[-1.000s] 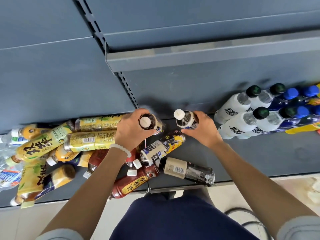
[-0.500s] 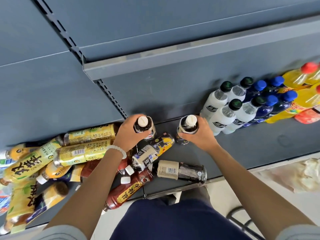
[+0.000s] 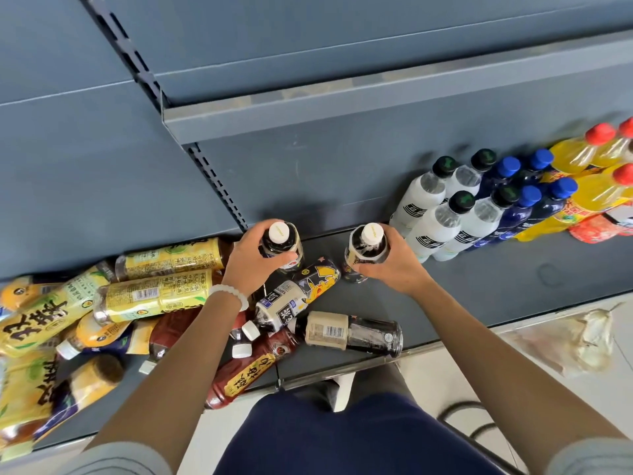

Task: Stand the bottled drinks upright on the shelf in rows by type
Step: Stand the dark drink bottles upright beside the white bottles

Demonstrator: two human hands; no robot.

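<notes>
Dark tea bottles with white caps are being gripped upright, one in the left hand point(image 3: 251, 260), one in the right hand point(image 3: 394, 265), both over the grey shelf point(image 3: 479, 286) beside the white bottles point(image 3: 435, 214) standing in rows. Head view only: the lying Pikachu-label bottle point(image 3: 298, 296) is likely being risked; a knock could be rolling it off the edge, or the neighbouring row could be getting toppled.

- Shelf point(image 3: 479, 286): plain blue-grey.
- Held bottles point(image 3: 282, 246) point(image 3: 368, 248): dark liquid, white caps.
- Upright bottles point(image 3: 442, 221): milky white, dark green caps.
- Next row point(image 3: 513, 214): deep blue, blue caps.
- Orange bottles point(image 3: 582, 186): red caps.
- Lying tea bottles point(image 3: 154, 296): yellow labels.
- Bracelet point(image 3: 229, 293): white beads.
</notes>
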